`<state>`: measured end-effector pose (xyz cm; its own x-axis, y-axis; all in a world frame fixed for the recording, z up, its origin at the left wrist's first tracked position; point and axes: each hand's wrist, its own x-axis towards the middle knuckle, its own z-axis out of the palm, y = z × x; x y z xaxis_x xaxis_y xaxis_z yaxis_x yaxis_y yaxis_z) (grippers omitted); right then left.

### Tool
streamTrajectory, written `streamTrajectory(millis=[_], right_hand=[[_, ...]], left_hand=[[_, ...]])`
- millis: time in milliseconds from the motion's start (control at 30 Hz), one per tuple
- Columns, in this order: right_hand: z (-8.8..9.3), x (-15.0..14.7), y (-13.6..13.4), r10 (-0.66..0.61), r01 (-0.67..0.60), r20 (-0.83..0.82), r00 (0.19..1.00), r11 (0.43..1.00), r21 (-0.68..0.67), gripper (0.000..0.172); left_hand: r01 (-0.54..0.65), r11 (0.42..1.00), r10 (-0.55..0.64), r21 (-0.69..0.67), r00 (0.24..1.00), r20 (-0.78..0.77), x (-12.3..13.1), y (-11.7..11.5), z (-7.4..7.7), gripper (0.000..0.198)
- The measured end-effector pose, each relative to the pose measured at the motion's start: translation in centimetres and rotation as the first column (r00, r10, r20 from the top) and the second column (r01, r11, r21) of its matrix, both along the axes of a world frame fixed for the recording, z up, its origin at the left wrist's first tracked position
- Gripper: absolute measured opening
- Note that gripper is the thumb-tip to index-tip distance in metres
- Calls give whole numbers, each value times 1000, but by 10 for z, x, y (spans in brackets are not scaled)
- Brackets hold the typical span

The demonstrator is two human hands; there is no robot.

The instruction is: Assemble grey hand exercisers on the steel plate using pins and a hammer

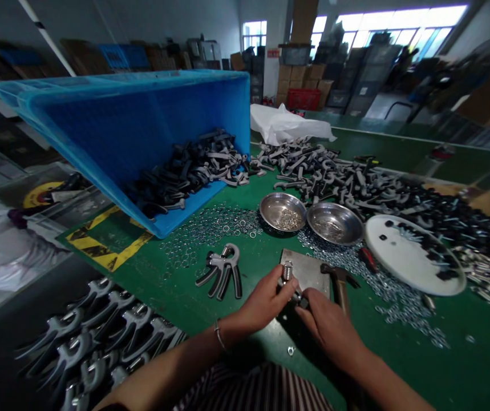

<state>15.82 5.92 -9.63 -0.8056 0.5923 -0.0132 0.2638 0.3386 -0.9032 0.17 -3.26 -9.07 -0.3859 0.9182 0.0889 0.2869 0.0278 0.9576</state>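
Observation:
My left hand and my right hand both grip a small metal part with a coil spring standing up from it. The fingers hide most of the part. Just beyond my hands lies a square steel plate on the green workbench mat. A hammer with a wooden handle rests beside the plate, close to my right hand. Left of my left hand lies an assembled grey-and-black hand grip exerciser.
A tipped blue plastic bin holds dark grip handles, with more parts heaped behind. Two steel bowls hold small hardware. Loose washers are scattered about. A white round tray and a red-handled tool lie right; finished grips lie lower left.

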Motion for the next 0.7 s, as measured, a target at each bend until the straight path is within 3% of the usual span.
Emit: streamTrajectory(millis=[33,67,100,133,167,200,233,300,400,467,533,633,700], right_hand=[[1,-2,-4,9,-11,-25,1000,998,-67,40],[2,-4,-11,23,-36,-59,998,975,-221,44],[3,-6,-20,41,-81,-100,994,898,-432,48],[4,-8,-29,47,-133,-149,988,756,-641,51],[4,-10,-39,32,-181,-199,979,578,-796,53],[4,-12,-46,3,-220,-241,971,415,-883,55],[4,-13,-51,-21,-247,-266,964,303,-920,55],[3,-14,-52,-13,-246,-255,967,219,-944,56],[-3,-8,-37,71,-164,-154,986,177,-970,54],[-6,-3,-26,83,-122,-108,991,197,-973,46],[-7,-1,-20,68,-104,-87,994,313,-944,39],[-2,-2,-16,88,-119,-85,993,547,-829,40],[6,-6,-14,121,-132,-69,990,658,-741,39]], left_hand=[[-10,1000,10,0,1000,-17,0,0,1,18],[-15,1000,15,0,999,-42,-1,-1,2,17],[-12,1000,12,1,997,-70,-2,-2,2,17],[3,1000,-3,0,995,-98,-4,-4,3,17],[24,1000,-24,-3,993,-117,-7,-6,3,17],[44,999,-45,-10,991,-127,-9,-7,2,17],[54,998,-56,-19,990,-128,-11,-9,1,18],[49,998,-53,-34,993,-110,-14,-12,-2,19],[29,998,-33,-49,996,-80,-12,-14,-10,19],[15,998,-19,-61,998,-68,-8,-14,-15,19],[-21,998,17,-67,998,-60,-4,-14,-18,18],[-68,996,68,-61,998,-2,-1,-13,-18,18],[-76,995,81,-61,993,87,0,-12,-15,17]])
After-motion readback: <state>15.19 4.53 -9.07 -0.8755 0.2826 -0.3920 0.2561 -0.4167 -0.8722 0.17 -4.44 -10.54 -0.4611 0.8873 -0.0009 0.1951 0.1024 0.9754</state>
